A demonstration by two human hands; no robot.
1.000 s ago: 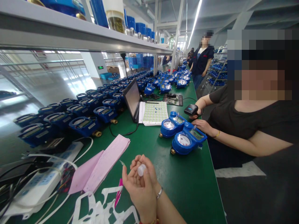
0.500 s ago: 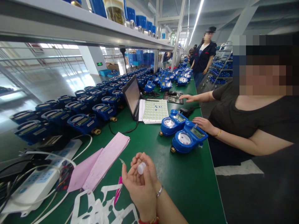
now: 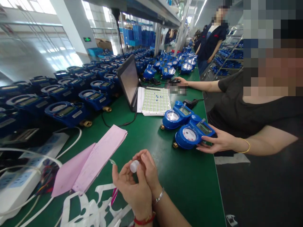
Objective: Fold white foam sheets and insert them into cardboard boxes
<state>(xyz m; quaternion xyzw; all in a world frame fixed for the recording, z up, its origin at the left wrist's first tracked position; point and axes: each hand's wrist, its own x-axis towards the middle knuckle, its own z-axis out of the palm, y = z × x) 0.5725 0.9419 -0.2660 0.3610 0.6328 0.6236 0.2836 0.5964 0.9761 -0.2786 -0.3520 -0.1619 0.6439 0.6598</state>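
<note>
White plastic cap (image 3: pixel 134 166) clamped between my left hand (image 3: pixel 127 189) and right hand (image 3: pixel 148 168) — hands together, fingertips only, steady light pressure — pink paper sheets (image 3: pixel 99 157) just left.

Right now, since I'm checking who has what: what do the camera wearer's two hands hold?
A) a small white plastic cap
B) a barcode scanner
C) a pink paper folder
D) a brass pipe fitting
A: the small white plastic cap sits between the fingers of the left hand and the right hand, above the green bench.
</note>
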